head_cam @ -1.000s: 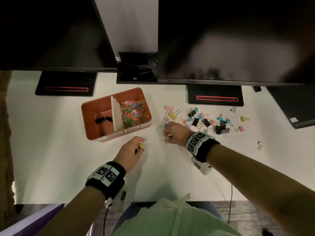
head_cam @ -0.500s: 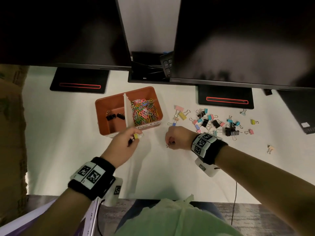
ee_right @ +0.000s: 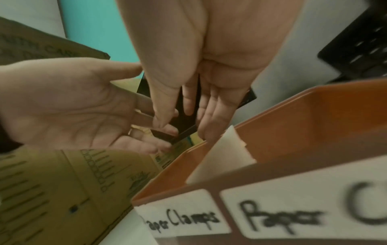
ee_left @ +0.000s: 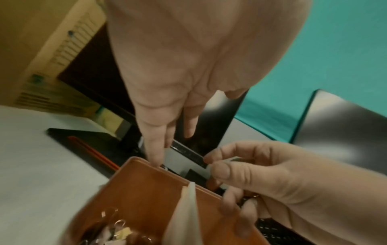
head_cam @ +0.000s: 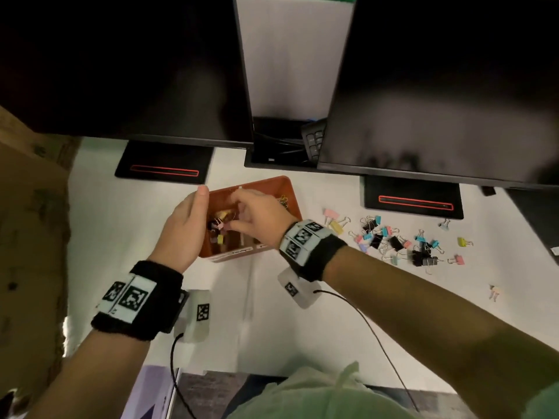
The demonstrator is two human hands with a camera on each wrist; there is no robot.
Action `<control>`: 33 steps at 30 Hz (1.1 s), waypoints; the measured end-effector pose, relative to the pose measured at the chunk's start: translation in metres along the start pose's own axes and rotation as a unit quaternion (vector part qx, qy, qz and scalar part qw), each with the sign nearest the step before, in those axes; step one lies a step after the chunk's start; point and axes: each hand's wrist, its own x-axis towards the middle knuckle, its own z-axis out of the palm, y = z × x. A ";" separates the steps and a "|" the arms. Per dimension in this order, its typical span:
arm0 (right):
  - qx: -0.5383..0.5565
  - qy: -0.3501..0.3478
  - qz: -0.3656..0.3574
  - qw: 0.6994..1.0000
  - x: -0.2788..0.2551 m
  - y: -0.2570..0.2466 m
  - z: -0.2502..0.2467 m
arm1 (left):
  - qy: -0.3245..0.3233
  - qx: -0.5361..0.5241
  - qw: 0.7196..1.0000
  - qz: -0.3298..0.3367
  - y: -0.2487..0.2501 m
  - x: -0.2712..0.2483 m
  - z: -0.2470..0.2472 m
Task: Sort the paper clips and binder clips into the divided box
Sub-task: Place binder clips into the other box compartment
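The orange divided box [head_cam: 281, 184] stands on the white desk, with a white divider [ee_right: 222, 155] across its middle. Both hands hover over its left compartment, labelled "Paper Clamps" [ee_right: 182, 218]. My left hand [head_cam: 184, 225] is at the box's left wall, palm turned inward, fingers straight and empty. My right hand [head_cam: 257, 216] reaches in from the right with fingers spread, holding nothing. Below them yellow, pink and black binder clips [head_cam: 219, 228] lie in that compartment. Coloured paper clips [head_cam: 282, 201] show in the right compartment. A pile of loose binder clips [head_cam: 393, 240] lies on the desk to the right.
Two dark monitors on black stands [head_cam: 413, 201] overhang the back of the desk, with a keyboard [head_cam: 314, 140] between them. A cardboard carton [head_cam: 33, 225] stands at the left. One stray peach clip [head_cam: 494, 293] lies far right.
Both hands lifted off the desk with a binder clip each and moved up over the box's left compartment. Their fingers have spread, and yellow and pink clips now lie in the box.
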 end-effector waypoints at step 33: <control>-0.169 -0.172 0.148 0.959 -0.066 0.185 -0.065 | -0.115 0.206 0.970 0.062 -0.067 0.001 0.215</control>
